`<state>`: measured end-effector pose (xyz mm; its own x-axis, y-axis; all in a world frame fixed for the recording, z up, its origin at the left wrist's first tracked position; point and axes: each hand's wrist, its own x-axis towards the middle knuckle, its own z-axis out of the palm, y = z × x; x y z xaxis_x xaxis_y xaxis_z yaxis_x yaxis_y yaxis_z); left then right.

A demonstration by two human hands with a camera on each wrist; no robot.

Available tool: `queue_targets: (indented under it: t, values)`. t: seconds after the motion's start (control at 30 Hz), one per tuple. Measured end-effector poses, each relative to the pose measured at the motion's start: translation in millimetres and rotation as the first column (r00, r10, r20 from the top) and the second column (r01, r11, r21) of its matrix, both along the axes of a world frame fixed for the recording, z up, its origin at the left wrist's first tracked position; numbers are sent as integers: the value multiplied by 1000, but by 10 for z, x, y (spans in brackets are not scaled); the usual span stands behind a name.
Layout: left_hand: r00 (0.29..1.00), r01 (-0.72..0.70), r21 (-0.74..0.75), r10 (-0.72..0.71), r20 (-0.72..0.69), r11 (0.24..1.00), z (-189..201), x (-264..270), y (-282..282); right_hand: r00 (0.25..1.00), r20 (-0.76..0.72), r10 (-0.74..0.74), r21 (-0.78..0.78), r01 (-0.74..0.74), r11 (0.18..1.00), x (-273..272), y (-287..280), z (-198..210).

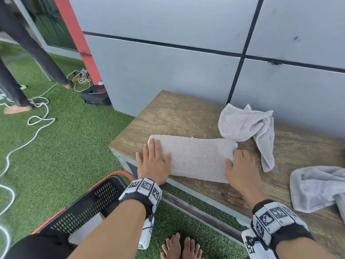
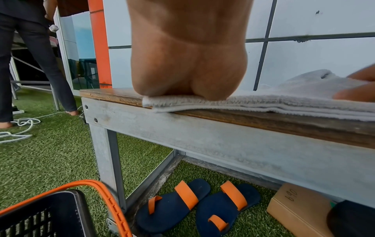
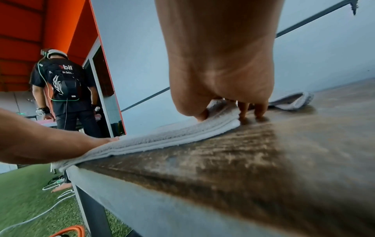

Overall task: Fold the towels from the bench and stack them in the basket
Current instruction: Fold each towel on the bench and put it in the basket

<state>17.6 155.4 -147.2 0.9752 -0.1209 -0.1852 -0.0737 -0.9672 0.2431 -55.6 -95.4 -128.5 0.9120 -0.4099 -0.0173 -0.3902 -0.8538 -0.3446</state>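
Left hand flat, pressing folded towel on tabletop; right hand pinches its end. Layers may slip apart if lifted unevenly.

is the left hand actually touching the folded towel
Touching. The left wrist view shows the left hand pressed flat on the folded towel with no gap; the head view agrees.

Grey towels, black-and-orange basket
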Motion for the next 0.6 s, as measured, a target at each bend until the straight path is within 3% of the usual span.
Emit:
queue_targets:
  t: [0.1,0.2,0.33,0.43,0.5,0.6]
  values:
    - [1000,-29,38,29,-7,999,60,-111,-39,990,144,0,-69,10,998,168,45,296]
    - [997,-63,194,55,45,979,155,-269,-120,972,219,81,-147,-49,988,546,94,604]
    - [998,-39,323,23,53,946,364,-430,-268,948,273,164,-97,-142,985,991,191,861]
    - [994,-44,156,27,108,987,449,-421,-240,924,240,297,-4,-305,952,1025,306,750]
    - [990,-46,-15,47,133,999,423,-388,-126,897,101,430,89,-439,894,906,377,531]
    - [995,-9,-144,22,92,990,318,-388,44,821,-104,562,145,-547,825,571,453,127]
